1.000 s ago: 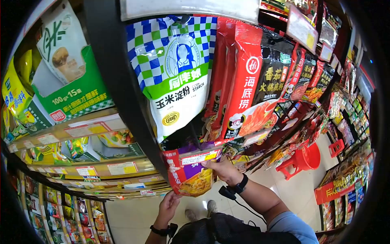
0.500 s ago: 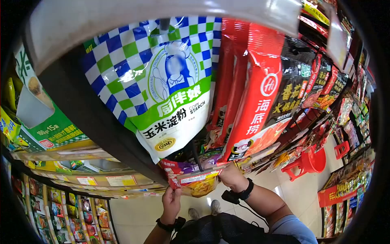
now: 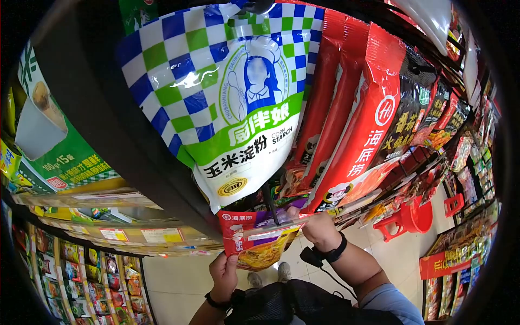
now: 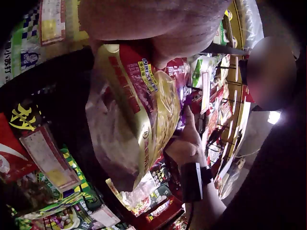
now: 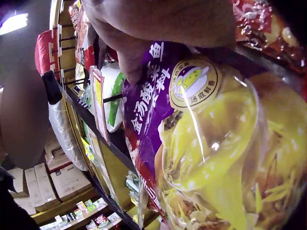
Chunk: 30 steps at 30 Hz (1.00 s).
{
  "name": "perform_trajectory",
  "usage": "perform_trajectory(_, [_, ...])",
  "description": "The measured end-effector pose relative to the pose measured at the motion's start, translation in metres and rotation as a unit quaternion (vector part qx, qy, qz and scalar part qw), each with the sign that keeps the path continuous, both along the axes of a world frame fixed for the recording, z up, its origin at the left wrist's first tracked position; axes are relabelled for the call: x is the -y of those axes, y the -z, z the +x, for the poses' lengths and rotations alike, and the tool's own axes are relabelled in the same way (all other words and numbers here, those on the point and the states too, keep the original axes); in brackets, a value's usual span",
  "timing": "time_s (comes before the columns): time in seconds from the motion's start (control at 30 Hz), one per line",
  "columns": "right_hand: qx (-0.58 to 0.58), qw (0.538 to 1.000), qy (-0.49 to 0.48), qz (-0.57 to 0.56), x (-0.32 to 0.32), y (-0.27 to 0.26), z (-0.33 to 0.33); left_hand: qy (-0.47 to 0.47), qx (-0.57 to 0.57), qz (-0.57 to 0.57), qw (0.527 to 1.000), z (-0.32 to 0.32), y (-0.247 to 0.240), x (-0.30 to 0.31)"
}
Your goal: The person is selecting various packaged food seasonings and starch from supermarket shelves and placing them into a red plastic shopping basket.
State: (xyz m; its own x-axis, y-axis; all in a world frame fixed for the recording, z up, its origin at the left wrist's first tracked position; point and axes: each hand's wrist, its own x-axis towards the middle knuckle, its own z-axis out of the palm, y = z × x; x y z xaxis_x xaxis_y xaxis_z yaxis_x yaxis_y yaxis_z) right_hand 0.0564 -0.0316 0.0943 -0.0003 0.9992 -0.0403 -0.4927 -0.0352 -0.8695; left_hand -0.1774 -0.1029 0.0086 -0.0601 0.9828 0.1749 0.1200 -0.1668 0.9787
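Observation:
A red and purple hot pot seasoning packet point(image 3: 260, 254) with a yellow food picture is low in the head view, at a dark shelf hook point(image 3: 271, 207) whose clear price tag holder overlaps its front. My left hand point(image 3: 223, 275) pinches its lower left edge between thumb and fingers. At the upper right edge, my right hand point(image 3: 322, 233) grips it, fingertips partly hidden behind the tag holder. The right wrist view shows the purple front point(image 5: 148, 112) close up, under the right hand point(image 5: 163, 21). Directly above hangs a checkered corn starch bag point(image 3: 233, 108).
Red and black soup base packets point(image 3: 368, 124) hang to the right of the starch bag. A dark shelf post point(image 3: 103, 108) runs down its left side, beside a green carton point(image 3: 70, 157). On the tiled floor at right stands a red stool point(image 3: 406, 219).
My left hand has moved from under the packet's bottom to pinch its lower left edge. The packet tipped back, then its front came round toward me again. The view has moved closer to the hanging bags.

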Motion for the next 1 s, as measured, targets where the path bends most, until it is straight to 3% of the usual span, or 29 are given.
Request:
perform_trajectory(0.43, [0.009,0.999,0.037,-0.019,-0.001,-0.009,-0.017,-0.007,0.031,0.033,0.999,-0.003,0.011,0.006])
perform_trajectory(0.6, [-0.027,0.999,0.044,-0.016,-0.010,-0.021,-0.020,-0.005,0.008,0.027,1.000,0.001,0.005,-0.004])
perform_trajectory(0.8, [0.006,0.996,0.081,-0.021,-0.013,-0.019,-0.020,-0.029,0.031,0.034,0.999,0.010,0.023,-0.024])
perform_trajectory(0.93, [0.073,0.989,0.127,0.002,-0.017,-0.013,-0.023,-0.037,-0.069,0.007,0.997,0.013,0.031,-0.020])
perform_trajectory(1.0, [0.088,0.980,0.156,0.087,-0.016,-0.022,-0.029,-0.068,-0.209,0.077,0.973,0.019,0.029,-0.014])
